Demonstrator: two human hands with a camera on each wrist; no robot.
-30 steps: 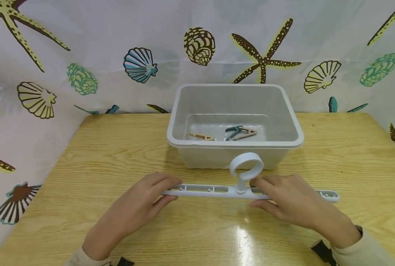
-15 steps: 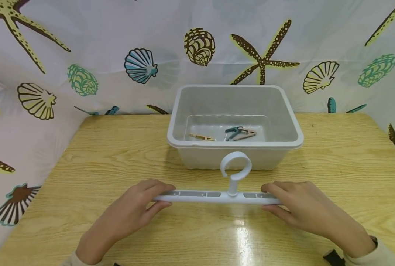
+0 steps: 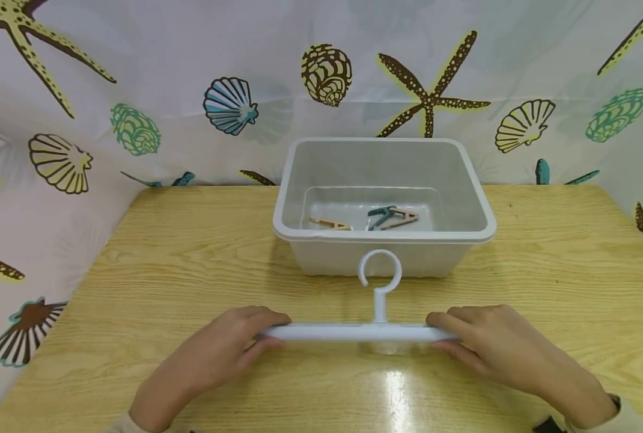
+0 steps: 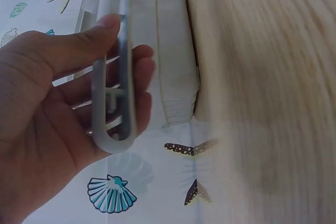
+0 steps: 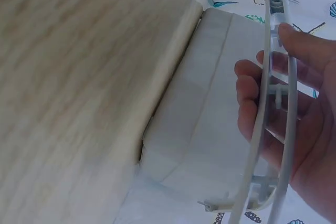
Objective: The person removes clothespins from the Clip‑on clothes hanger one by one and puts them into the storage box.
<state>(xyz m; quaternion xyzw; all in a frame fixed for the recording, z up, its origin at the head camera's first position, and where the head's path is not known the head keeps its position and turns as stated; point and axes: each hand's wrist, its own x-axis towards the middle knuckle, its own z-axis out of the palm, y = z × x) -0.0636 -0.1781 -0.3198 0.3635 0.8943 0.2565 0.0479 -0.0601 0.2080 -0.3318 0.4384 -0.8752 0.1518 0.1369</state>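
- Seashell-and-starfish curtain (image 3: 137, 129) backs a wooden table (image 3: 154, 252); work sits at the near middle of the table.
- Left hand (image 3: 221, 352) — thumb on the near side and fingers curled over the far side, pinching the left end of the pale hanger bar (image 3: 354, 331). The left wrist view confirms it: the rounded end of the bar lies between thumb and fingers.
- Hanger bar held level, apparently just above the table, ring hook (image 3: 380, 270) upright and centred, just in front of the grey bin (image 3: 383, 237).
- Bin holds three loose clothes pegs (image 3: 378, 218) on its floor, two tan and one teal — well apart from the bar.
- Right hand (image 3: 489, 346) — matching grip on the right end, fingers wrapped round the bar's two thin rails in the right wrist view.
- Judgement: both grips should stay even so the bar does not twist; pinching near the ends looks sound, but the thin rails could flex if squeezed hard.
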